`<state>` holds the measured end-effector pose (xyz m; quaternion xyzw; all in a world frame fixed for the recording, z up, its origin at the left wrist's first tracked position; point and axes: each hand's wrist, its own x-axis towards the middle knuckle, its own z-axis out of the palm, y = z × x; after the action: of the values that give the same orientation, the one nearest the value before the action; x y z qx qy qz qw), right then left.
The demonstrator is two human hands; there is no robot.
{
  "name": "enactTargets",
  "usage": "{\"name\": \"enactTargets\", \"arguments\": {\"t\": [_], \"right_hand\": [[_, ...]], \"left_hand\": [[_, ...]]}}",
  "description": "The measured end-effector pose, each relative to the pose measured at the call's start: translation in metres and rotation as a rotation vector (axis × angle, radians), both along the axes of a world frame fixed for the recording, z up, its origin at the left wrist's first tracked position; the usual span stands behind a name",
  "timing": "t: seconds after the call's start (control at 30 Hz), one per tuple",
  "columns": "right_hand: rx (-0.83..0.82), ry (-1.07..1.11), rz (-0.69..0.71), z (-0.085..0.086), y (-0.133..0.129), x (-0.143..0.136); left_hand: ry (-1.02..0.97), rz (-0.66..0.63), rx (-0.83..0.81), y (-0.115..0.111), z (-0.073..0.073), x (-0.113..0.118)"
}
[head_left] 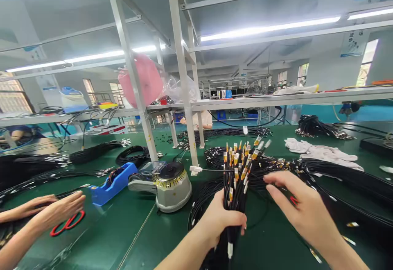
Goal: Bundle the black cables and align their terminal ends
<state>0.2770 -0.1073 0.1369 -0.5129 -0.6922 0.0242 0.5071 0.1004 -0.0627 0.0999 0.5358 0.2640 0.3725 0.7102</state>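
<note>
My left hand point(220, 217) is wrapped around a bundle of black cables point(231, 221), held upright over the green table. The upper ends of this bundle carry white connectors point(236, 173) with orange-yellow parts. To its right, my right hand point(302, 210) is apart from the bundle, thumb and index finger stretched out with a gap between them. A small red piece point(294, 200) shows beside the right palm; what it belongs to is hidden. More black cables point(202, 200) lie coiled behind and under the bundle.
A round grey tape dispenser point(173, 192) and a blue tape holder point(112, 184) stand left of the bundle. A co-worker's hands point(58, 208) are near red-handled scissors point(68, 223). White gloves point(322, 153) and cable coils point(346, 180) lie right. Metal posts point(188, 126) rise ahead.
</note>
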Motion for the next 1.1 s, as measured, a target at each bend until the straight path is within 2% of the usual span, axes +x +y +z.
{"name": "enactTargets", "arguments": {"t": [0.07, 0.13, 0.23, 0.37, 0.43, 0.5, 0.57, 0.63, 0.73, 0.8, 0.87, 1.0, 1.1], "right_hand": [[0.077, -0.093, 0.010, 0.000, 0.010, -0.002], [0.051, -0.164, 0.102, -0.002, 0.021, -0.007], [0.035, -0.149, 0.152, -0.008, 0.034, -0.019], [0.024, -0.183, 0.196, -0.013, 0.047, -0.026], [0.016, -0.207, 0.179, -0.018, 0.052, -0.022], [-0.009, -0.115, 0.090, -0.027, 0.056, -0.017], [-0.102, 0.024, 0.102, -0.040, 0.055, -0.017], [-0.261, 0.137, 0.265, -0.052, 0.048, -0.026], [-0.475, 0.299, 0.494, -0.064, 0.033, -0.054], [-0.513, 0.409, 0.504, -0.066, 0.025, -0.073], [-0.480, 0.463, 0.458, -0.067, 0.019, -0.087], [-0.467, 0.316, 0.520, -0.072, 0.019, -0.101], [-0.527, 0.297, 0.548, -0.086, 0.015, -0.106]], "left_hand": [[-0.025, -0.038, 0.023, -0.001, 0.004, -0.004], [-0.072, -0.041, 0.030, 0.000, 0.008, -0.009], [-0.122, -0.023, 0.019, 0.005, 0.011, -0.018], [-0.106, -0.068, 0.020, 0.008, 0.009, -0.030], [-0.118, -0.030, 0.059, 0.011, 0.008, -0.039], [-0.181, 0.052, 0.092, 0.016, 0.010, -0.050], [-0.283, 0.129, 0.083, 0.023, 0.012, -0.062], [-0.350, 0.151, 0.050, 0.028, 0.014, -0.069], [-0.287, 0.097, 0.044, 0.027, 0.012, -0.066], [-0.226, 0.089, 0.048, 0.024, 0.009, -0.059], [-0.207, 0.088, 0.039, 0.020, 0.006, -0.054], [-0.208, -0.009, 0.041, 0.021, 0.007, -0.057], [-0.143, -0.042, 0.056, 0.022, 0.009, -0.063]]}}
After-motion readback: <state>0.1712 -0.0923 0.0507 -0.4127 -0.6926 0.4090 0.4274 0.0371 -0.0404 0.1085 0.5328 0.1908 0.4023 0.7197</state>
